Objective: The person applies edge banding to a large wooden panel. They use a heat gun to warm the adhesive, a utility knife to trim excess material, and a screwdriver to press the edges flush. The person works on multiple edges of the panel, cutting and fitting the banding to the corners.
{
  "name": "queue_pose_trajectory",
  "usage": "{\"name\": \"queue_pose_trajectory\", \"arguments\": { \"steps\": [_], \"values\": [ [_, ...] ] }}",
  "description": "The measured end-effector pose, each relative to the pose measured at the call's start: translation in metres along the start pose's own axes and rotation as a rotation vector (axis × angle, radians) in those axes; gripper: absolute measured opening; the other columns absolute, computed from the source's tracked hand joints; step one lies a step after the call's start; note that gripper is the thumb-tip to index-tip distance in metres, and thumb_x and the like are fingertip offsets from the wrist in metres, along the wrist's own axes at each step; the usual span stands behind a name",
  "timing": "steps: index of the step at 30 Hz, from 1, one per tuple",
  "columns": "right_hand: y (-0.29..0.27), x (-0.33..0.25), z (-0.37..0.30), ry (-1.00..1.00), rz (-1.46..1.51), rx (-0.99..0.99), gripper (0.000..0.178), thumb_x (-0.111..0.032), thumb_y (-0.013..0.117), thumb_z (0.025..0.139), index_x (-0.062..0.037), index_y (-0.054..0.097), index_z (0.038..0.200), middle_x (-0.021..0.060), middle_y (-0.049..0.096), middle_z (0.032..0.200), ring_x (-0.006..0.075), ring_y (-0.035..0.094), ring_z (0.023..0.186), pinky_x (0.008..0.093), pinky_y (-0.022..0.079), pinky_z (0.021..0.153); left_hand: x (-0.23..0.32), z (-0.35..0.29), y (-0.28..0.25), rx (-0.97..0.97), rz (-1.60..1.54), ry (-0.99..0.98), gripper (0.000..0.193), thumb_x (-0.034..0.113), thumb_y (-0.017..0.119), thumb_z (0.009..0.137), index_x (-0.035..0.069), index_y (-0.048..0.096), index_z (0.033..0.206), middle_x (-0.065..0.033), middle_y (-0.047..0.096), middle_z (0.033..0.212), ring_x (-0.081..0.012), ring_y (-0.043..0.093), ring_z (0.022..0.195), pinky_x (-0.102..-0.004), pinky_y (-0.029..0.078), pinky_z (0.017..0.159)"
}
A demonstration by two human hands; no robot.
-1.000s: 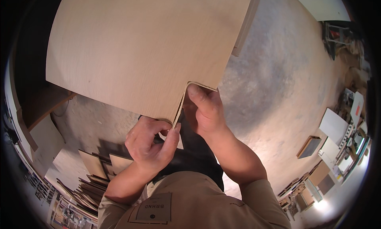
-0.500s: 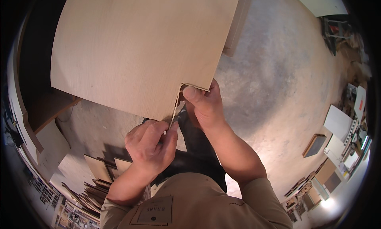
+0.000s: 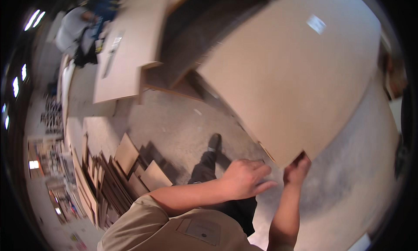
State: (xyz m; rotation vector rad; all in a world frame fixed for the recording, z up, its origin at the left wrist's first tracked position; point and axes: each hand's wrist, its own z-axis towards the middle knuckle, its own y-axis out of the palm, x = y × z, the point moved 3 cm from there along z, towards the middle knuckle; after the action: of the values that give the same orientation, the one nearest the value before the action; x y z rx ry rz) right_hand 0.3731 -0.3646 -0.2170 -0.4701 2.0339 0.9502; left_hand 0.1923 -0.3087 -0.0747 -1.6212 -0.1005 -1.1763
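A large, pale wood-faced panel (image 3: 287,77) extends away from me at the right, with a small light patch (image 3: 316,24) on its face. My right hand (image 3: 296,170) grips its near edge beside a notch in the corner. Just left of the panel's near corner is my left hand (image 3: 248,179), apart from the wood. Its fingers are partly bent and the thumb stands away from them, with nothing plainly visible in it. A narrow yellowish-edged slot or strip (image 3: 267,151) shows on the panel's left edge; blur hides which it is.
Another pale panel with a notched corner (image 3: 130,46) lies at the far left. Several board offcuts (image 3: 126,168) lean together at the lower left. A person (image 3: 76,31) in a light top bends over at the far left. My foot (image 3: 214,142) is on the concrete floor.
The view has swung left, bringing the other panel and the person into sight. My left hand has come away from the notch and the thin strip there. My right hand still holds the panel.
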Motion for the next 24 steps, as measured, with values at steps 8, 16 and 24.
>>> {"name": "queue_pose_trajectory", "arguments": {
  "steps": [8, 16, 24],
  "values": [
    [-0.08, 0.019, -0.087, 0.232, -0.165, 0.04, 0.048, -0.044, 0.046, 0.106, -0.0049, 0.064, 0.085, 0.0135, 0.07, 0.094, 0.0214, 0.061, 0.067, 0.0357, 0.048, 0.061, -0.087, -0.061, -0.257, 0.786, 0.523, -0.074, 0.011, 0.001, 0.074, 0.078, 0.006, 0.064, 0.079, -0.0082, 0.062, 0.068, -0.0211, 0.057, 0.052, -0.0312, 0.046, 0.049],
    [0.031, 0.054, -0.183, 0.067, -0.505, 0.025, 0.008, -0.007, 0.063, 0.094, -0.0001, 0.065, 0.097, 0.0115, 0.069, 0.098, 0.015, 0.064, 0.07, 0.029, 0.053, 0.064, -0.306, -0.054, -0.498, 0.708, 0.797, -0.748, 0.04, 0.036, 0.07, 0.089, 0.003, 0.068, 0.112, -0.0152, 0.068, 0.103, -0.0341, 0.064, 0.102, -0.0445, 0.052, 0.088],
    [0.164, 0.087, -0.21, 0.068, -1.041, -0.372, 0.02, -0.019, 0.069, 0.093, -0.0043, 0.067, 0.106, 0.0109, 0.07, 0.089, 0.0215, 0.069, 0.078, 0.0343, 0.055, 0.072, -0.54, -0.034, -0.576, 0.406, 0.727, -0.619, 0.05, 0.046, 0.052, 0.101, 0.001, 0.067, 0.118, -0.0251, 0.072, 0.106, -0.0402, 0.069, 0.099, -0.0477, 0.054, 0.083]
  ]
}}
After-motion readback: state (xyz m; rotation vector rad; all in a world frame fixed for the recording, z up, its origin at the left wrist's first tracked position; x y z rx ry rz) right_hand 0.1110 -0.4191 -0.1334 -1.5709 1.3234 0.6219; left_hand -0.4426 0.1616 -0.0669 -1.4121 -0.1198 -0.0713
